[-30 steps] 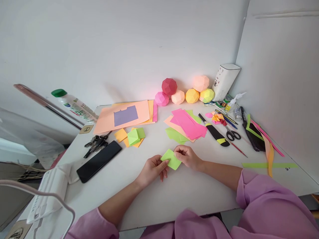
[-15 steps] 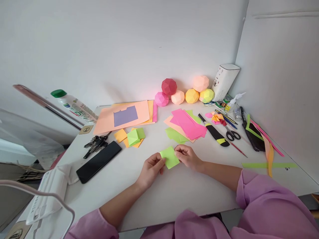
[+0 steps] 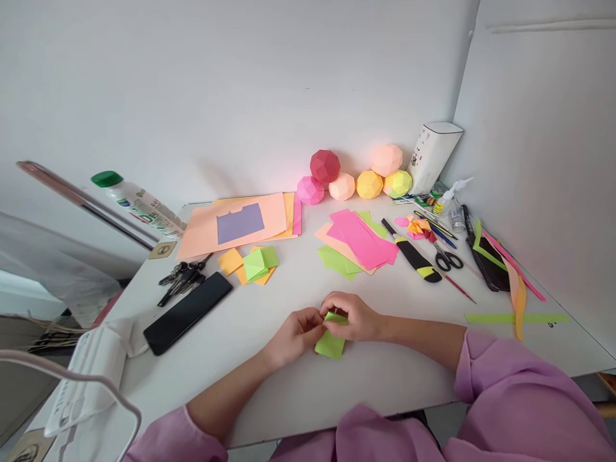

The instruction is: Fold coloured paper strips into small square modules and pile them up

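A small piece of lime-green paper [image 3: 330, 345] is held between both hands near the front middle of the table. My left hand [image 3: 294, 332] pinches its left edge with thumb and fingers. From the right and above, my right hand [image 3: 353, 317] grips the upper part, its fingers curled over the far edge and its thumb on the near side. The paper's top bends toward me, and the fingers hide part of it. Beyond my left hand lies a stack of green paper squares [image 3: 257, 263] on orange ones [image 3: 230, 260].
Pink paper strips [image 3: 360, 237] lie ahead, beside a utility knife [image 3: 414, 258] and scissors [image 3: 448, 260]. Several faceted paper balls [image 3: 325, 166] stand along the wall. At left are a black phone [image 3: 187, 313], keys [image 3: 185, 279], a power strip [image 3: 84, 378] and a bottle [image 3: 139, 202].
Both hands have drawn the green paper nearer to me. The right hand now covers its upper part, and the paper, flat before, bends over at the top.
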### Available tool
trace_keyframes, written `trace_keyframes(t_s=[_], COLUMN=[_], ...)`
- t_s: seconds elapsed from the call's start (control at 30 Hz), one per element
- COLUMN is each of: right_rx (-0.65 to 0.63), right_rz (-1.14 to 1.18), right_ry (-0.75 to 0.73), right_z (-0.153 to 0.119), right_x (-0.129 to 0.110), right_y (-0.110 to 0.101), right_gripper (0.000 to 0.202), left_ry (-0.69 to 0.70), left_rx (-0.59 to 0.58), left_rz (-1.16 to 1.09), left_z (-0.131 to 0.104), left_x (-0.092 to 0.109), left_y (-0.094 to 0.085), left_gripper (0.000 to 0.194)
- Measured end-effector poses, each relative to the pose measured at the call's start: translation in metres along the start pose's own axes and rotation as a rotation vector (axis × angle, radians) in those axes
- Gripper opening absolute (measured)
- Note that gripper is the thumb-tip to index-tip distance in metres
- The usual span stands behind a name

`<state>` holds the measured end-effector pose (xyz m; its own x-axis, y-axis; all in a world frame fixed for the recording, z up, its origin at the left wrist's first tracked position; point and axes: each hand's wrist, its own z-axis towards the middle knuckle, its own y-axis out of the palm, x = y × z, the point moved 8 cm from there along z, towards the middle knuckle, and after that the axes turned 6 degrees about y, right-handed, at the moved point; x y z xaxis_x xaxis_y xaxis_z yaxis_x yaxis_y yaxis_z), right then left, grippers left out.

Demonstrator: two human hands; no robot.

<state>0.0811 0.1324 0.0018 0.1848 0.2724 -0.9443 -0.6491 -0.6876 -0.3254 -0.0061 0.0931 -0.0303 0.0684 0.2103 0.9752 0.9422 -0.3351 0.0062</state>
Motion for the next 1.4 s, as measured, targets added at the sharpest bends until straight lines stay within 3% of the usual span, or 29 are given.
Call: trace_keyframes(t_s=[0.17, 0.4, 0.57, 0.83, 1.1, 1.4], right_rx=[-0.021, -0.056, -0.069, -0.105, -0.118, -0.017], right_rz=[-0.196, -0.243, -0.106, 0.363, 0.017, 0.286], right_ry=[-0.052, -0.042, 0.058, 0.3, 0.135, 0.227], right_z=[-0.001, -0.001, 0.002, 0.008, 0.003, 0.004], right_x=[-0.002, 0.0, 0.013, 0.034, 0.013, 0.025], right_y=[0.005, 0.008, 0.011, -0.005, 0.009, -0.005], right_gripper=[0.004, 0.006, 0.005, 0.009, 0.018, 0.026], left_ry=[-0.029, 0.005, 0.007, -0.048, -0.042, -0.052], left_rx=[-0.002, 0.019, 0.021, -0.015, -0.016, 0.073], left_rz=[0.126, 0.122, 0.108, -0.132, -0.079, -0.174], left_z=[-0.002, -0.001, 0.002, 0.003, 0.005, 0.008], left_x=[-0.003, 0.0, 0.0, -0.008, -0.01, -0.004], left_y=[0.003, 0.007, 0.004, -0.003, -0.002, -0.008], left_gripper=[0.015, 0.013, 0.011, 0.016, 0.011, 0.009])
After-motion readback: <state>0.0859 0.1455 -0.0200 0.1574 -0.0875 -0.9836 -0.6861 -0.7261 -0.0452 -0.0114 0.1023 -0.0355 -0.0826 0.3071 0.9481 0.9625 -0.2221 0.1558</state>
